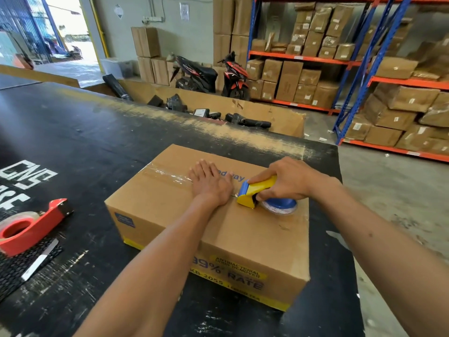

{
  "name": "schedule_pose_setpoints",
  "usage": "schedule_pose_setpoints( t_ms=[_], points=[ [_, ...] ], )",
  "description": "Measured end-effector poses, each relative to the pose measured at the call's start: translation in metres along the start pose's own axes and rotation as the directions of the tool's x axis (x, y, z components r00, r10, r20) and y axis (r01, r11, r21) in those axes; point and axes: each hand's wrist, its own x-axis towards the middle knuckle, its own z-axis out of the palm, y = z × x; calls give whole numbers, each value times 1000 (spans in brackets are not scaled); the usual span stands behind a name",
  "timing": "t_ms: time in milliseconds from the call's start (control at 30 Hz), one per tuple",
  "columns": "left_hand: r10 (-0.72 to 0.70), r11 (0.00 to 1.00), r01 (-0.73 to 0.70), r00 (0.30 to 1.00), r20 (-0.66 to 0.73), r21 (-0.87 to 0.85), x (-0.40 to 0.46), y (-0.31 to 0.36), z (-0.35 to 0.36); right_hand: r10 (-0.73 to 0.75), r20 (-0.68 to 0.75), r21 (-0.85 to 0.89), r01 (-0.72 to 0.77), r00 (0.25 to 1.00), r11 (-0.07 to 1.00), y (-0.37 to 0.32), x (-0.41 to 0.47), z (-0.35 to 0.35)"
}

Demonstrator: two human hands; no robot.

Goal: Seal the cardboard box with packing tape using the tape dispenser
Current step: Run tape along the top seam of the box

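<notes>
The box (pixel 218 224) lies flat on a black table (pixel 85 142), near the table's right end, with its flaps down and its top facing up. A strip of clear tape (pixel 167 175) runs along the top seam from the box's far left edge toward the middle. The left hand (pixel 210 184) rests on the box top, palm down, fingers spread flat over the tape, holding nothing. Just right of it, the right hand (pixel 289 180) is wrapped around the yellow handle of a dispenser (pixel 257 193), whose yellow nose sits on the seam close beside the left wrist. Its blue hub and tape roll (pixel 279 206) lie on the box top nearer the right edge, partly under the right hand. The seam from the dispenser to the right edge looks bare, though glare there makes this hard to judge. Blue print shows on the box top beyond the hands, and a yellow label with dark lettering sits on the near side. Left of the box, well apart from it, a red dispenser (pixel 29 224) lies on a dark mat (pixel 14 268) at the table's left edge, with a metal blade (pixel 40 260) just in front of it. Beyond the box, past the table's far edge, stand two motorbikes (pixel 211 74), and to the right shelving (pixel 352 64) is stacked with cartons.
</notes>
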Motion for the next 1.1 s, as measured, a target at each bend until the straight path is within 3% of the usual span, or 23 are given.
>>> schedule_pose_setpoints(
  t_ms=[200, 433, 633, 867, 1100],
  points=[
    [5, 1000, -5, 1000, 3, 4, 0, -1, -1, -12, 14, 110, 10, 1000, 994, 10, -20, -6],
    [36, 999, -36, 999, 18, 32, 1, -1, -3, 104, 96, 56, -110, 990, 992, 79, -92, -22],
    [-17, 999, 16, 1000, 20, 50, -4, 12, -10, 101, 55, 84, -105, 993, 991, 94, -102, -5],
    [185, 981, -188, 981, 52, 55, -37, 123, 21, 76, 15, 94, -77, 997, 993, 100, -99, 0],
    [216, 975, -215, 976, -2, 48, -34, 124, 29, 122, -50, 215, -109, 991, 971, 106, -110, 12]
  ],
)
